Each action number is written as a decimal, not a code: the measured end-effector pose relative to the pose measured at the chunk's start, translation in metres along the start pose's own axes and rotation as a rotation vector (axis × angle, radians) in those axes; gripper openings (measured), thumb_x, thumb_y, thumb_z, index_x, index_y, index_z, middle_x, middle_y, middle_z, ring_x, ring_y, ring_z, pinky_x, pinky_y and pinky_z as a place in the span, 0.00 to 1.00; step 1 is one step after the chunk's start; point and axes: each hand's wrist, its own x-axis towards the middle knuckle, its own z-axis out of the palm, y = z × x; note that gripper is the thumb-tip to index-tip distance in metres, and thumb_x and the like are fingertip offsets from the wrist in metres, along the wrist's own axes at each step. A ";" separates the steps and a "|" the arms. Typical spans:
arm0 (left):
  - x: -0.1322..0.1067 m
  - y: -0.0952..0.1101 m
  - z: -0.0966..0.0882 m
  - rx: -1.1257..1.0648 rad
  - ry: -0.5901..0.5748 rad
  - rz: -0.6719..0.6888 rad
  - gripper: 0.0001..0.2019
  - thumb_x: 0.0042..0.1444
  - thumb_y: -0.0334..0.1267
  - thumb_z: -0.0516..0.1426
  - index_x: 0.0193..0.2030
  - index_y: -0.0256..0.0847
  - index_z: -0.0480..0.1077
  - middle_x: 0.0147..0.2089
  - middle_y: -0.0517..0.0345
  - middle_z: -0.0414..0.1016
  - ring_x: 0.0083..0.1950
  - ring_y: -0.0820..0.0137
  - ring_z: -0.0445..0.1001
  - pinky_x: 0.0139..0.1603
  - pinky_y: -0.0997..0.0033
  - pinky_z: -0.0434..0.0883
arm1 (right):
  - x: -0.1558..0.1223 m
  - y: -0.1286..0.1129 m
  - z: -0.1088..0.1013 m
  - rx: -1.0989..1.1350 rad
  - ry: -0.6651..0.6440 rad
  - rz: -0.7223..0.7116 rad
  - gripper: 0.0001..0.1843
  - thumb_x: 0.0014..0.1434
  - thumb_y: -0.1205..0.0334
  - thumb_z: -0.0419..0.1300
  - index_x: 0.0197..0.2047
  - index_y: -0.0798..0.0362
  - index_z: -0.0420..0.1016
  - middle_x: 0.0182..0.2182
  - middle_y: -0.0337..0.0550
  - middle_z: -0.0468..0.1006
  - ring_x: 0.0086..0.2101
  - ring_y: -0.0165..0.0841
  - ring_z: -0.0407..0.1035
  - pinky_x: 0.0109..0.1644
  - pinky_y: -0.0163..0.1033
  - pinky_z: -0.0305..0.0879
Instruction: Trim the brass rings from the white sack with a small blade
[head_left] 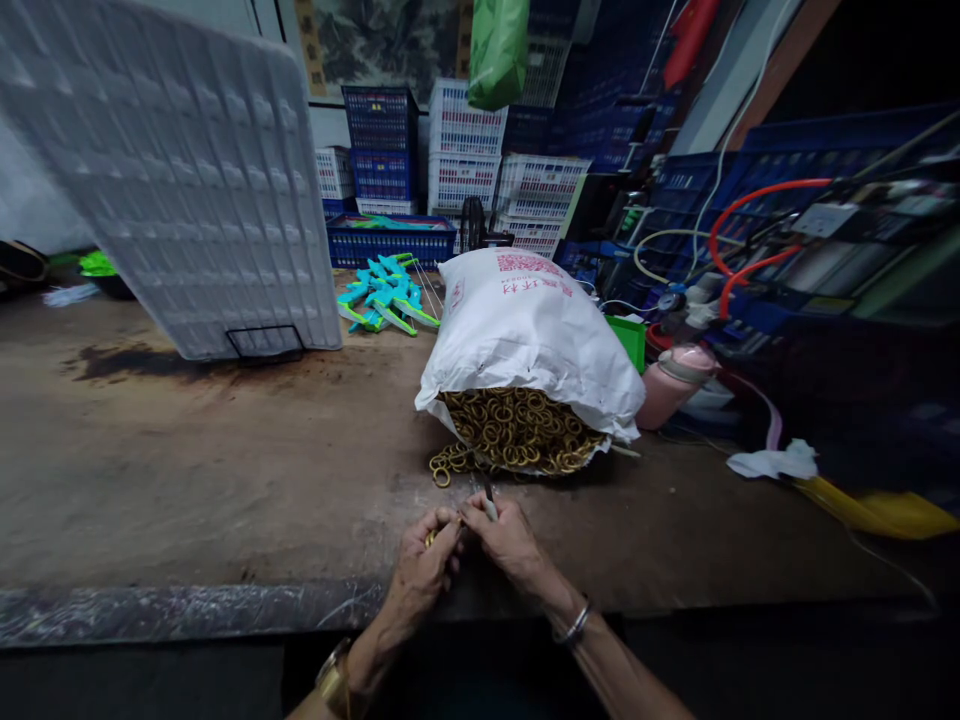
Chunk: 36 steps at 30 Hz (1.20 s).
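A white sack [525, 330] lies on its side on the worn workbench [225, 480], its mouth toward me, spilling several brass rings [510, 430]. My left hand [424, 570] is closed around a brass ring [431, 538] near the bench's front edge. My right hand [506, 540] is closed on a thin dark tool [489, 497] whose tip points up toward the rings. The two hands touch each other just in front of the spilled rings.
A white moulded tray [187, 180] leans upright on a wire stand at the back left. Teal plastic parts [382, 295] lie behind the sack. Stacked crates [465, 150] line the back. Hoses, a pink bottle [675, 380] and clutter fill the right side.
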 end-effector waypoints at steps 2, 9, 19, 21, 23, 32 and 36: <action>-0.001 -0.001 -0.001 0.017 -0.027 -0.026 0.16 0.46 0.51 0.58 0.28 0.39 0.64 0.20 0.67 0.63 0.16 0.81 0.58 0.13 0.83 0.53 | 0.000 -0.001 0.000 -0.040 -0.004 -0.009 0.12 0.49 0.54 0.56 0.25 0.55 0.66 0.19 0.32 0.63 0.22 0.25 0.56 0.27 0.30 0.54; -0.004 -0.001 -0.004 -0.111 -0.111 -0.039 0.14 0.47 0.48 0.59 0.28 0.39 0.63 0.22 0.66 0.64 0.17 0.82 0.59 0.14 0.84 0.53 | -0.004 -0.011 0.000 -0.071 -0.034 -0.038 0.11 0.50 0.56 0.54 0.23 0.54 0.65 0.18 0.32 0.63 0.21 0.25 0.56 0.26 0.30 0.53; -0.005 -0.003 -0.003 -0.101 -0.054 -0.038 0.15 0.46 0.49 0.59 0.29 0.38 0.64 0.21 0.66 0.64 0.16 0.82 0.59 0.14 0.84 0.52 | -0.006 0.005 -0.009 -0.508 0.003 -0.204 0.10 0.56 0.65 0.47 0.29 0.54 0.67 0.21 0.37 0.68 0.24 0.27 0.60 0.29 0.31 0.53; -0.004 -0.002 -0.002 -0.080 -0.036 -0.035 0.16 0.45 0.50 0.59 0.29 0.39 0.63 0.20 0.67 0.64 0.16 0.81 0.59 0.14 0.84 0.52 | -0.011 0.004 -0.008 -0.665 -0.085 -0.232 0.09 0.52 0.70 0.48 0.30 0.53 0.68 0.24 0.38 0.70 0.25 0.28 0.61 0.30 0.31 0.52; -0.003 -0.002 -0.001 -0.073 -0.022 -0.023 0.16 0.45 0.50 0.59 0.27 0.39 0.62 0.19 0.67 0.63 0.16 0.81 0.58 0.14 0.83 0.52 | -0.015 0.000 -0.006 -0.772 -0.152 -0.237 0.12 0.47 0.74 0.48 0.33 0.53 0.68 0.26 0.39 0.72 0.27 0.29 0.63 0.31 0.31 0.52; -0.011 0.005 -0.007 -0.044 -0.061 -0.041 0.14 0.46 0.48 0.60 0.27 0.39 0.65 0.19 0.66 0.62 0.16 0.81 0.59 0.15 0.82 0.52 | 0.005 0.017 -0.011 -1.048 -0.058 -0.161 0.12 0.51 0.72 0.48 0.38 0.55 0.67 0.25 0.42 0.74 0.26 0.30 0.66 0.28 0.34 0.45; -0.012 0.003 -0.014 -0.223 -0.114 -0.077 0.14 0.48 0.48 0.58 0.32 0.39 0.65 0.25 0.64 0.66 0.19 0.81 0.59 0.15 0.83 0.51 | 0.023 0.019 -0.004 -1.053 0.036 -0.196 0.09 0.52 0.71 0.49 0.37 0.53 0.66 0.26 0.40 0.74 0.26 0.29 0.66 0.27 0.34 0.44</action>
